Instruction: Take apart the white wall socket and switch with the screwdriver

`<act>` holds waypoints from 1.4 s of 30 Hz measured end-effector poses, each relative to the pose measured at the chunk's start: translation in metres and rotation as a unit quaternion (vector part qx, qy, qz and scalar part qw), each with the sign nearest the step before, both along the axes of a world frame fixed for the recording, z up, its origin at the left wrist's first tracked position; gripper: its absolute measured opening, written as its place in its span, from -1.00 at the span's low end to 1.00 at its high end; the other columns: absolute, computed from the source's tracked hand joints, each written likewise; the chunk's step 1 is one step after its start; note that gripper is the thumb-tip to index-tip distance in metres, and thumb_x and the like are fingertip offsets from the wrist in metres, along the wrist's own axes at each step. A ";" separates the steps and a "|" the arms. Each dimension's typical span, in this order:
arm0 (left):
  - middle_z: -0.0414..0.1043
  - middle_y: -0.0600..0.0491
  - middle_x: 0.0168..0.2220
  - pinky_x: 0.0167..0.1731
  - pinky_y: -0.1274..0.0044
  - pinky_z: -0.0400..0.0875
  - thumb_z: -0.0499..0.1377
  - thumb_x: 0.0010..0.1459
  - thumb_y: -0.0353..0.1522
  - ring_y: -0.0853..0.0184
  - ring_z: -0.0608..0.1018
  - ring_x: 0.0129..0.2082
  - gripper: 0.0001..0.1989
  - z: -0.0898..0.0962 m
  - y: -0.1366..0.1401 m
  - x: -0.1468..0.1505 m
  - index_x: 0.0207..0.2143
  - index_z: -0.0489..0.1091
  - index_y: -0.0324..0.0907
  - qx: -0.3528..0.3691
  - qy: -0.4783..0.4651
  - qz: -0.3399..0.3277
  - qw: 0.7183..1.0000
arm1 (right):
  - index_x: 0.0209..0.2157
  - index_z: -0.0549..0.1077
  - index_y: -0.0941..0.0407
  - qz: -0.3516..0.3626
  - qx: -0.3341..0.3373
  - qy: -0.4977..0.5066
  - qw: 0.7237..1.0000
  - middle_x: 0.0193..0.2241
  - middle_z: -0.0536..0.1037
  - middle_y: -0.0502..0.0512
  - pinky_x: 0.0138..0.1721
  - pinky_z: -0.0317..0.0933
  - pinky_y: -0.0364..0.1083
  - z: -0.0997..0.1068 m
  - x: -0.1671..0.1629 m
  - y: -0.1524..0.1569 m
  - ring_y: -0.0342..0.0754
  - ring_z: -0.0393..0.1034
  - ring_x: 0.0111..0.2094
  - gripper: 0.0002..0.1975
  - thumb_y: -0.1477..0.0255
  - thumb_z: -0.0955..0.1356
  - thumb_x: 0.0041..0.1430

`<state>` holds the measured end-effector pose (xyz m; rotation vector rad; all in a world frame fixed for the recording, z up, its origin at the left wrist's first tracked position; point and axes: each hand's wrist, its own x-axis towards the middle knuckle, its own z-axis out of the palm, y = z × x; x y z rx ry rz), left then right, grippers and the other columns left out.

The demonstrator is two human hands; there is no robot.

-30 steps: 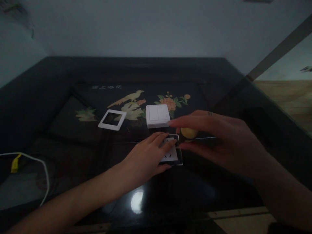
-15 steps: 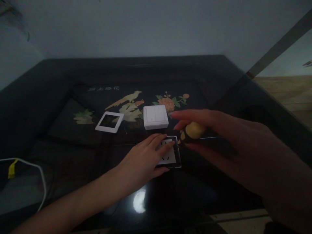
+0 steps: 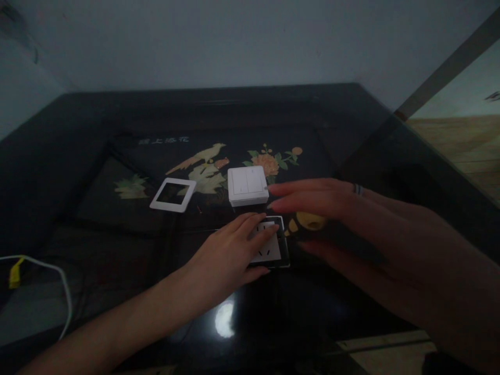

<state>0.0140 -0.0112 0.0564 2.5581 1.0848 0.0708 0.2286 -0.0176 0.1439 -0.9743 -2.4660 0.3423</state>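
The black worktop [image 3: 320,307] glimmers beneath a pale wall [image 3: 219,41]. The left hand [image 3: 234,242] clasps the socket panel [image 3: 270,249], fingers spread, apparently steadying it. To its right, the right hand [image 3: 375,229] arches half-open about a yellow-and-black handle [image 3: 312,221], perhaps a screwdriver's; I can't tell whether it grips. Any tip is lost in shadow.

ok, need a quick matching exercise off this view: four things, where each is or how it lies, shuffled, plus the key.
Things
1. left hand
2. yellow handle
3. square white frame
4. yellow tag

Places or states
A. lying flat, its middle open
B. attached to the white cable
C. over the socket panel, covering part of it
D. partly hidden by the right hand

Pairs
1-C, 2-D, 3-A, 4-B
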 end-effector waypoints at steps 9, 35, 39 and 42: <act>0.23 -0.24 0.27 0.10 0.11 0.44 0.37 0.08 -0.28 -0.07 0.33 0.26 -0.31 -0.002 0.001 -0.001 0.23 0.22 -0.17 0.019 0.006 -0.006 1.000 | 0.11 0.38 0.01 -0.027 -0.010 0.030 0.999 -0.07 0.58 0.00 -0.08 0.47 -0.12 0.000 -0.005 0.003 -0.06 0.54 -0.12 -0.63 0.56 0.26 0.32; 0.17 -0.22 0.29 0.20 0.12 0.31 0.39 0.06 -0.27 -0.03 0.27 0.29 -0.28 0.002 0.002 -0.002 0.22 0.20 -0.17 0.019 -0.021 -0.007 1.000 | 0.09 0.43 -0.07 -0.074 0.024 0.071 0.994 -0.11 0.58 -0.06 -0.06 0.45 -0.11 0.008 0.011 0.010 -0.05 0.53 -0.12 -0.62 0.49 0.35 0.25; 0.34 -0.09 0.11 0.13 0.20 0.39 0.21 0.23 -0.42 0.13 0.40 0.14 -0.69 0.002 0.005 0.005 0.03 0.34 -0.16 0.010 -0.095 0.022 0.995 | 0.05 0.47 0.00 -0.135 0.054 0.097 0.985 -0.09 0.56 -0.01 -0.17 0.49 -0.12 0.013 0.023 0.022 -0.07 0.50 -0.16 -0.64 0.47 0.41 0.21; 0.39 -0.06 -0.01 0.03 0.22 0.43 0.15 0.26 -0.48 0.15 0.45 0.02 -0.81 0.001 0.008 0.014 -0.07 0.38 -0.18 0.017 -0.102 0.028 0.994 | 0.02 0.50 0.05 -0.172 0.083 0.091 0.977 -0.12 0.58 0.04 -0.19 0.50 -0.07 0.012 0.025 0.028 -0.05 0.51 -0.19 -0.66 0.46 0.43 0.20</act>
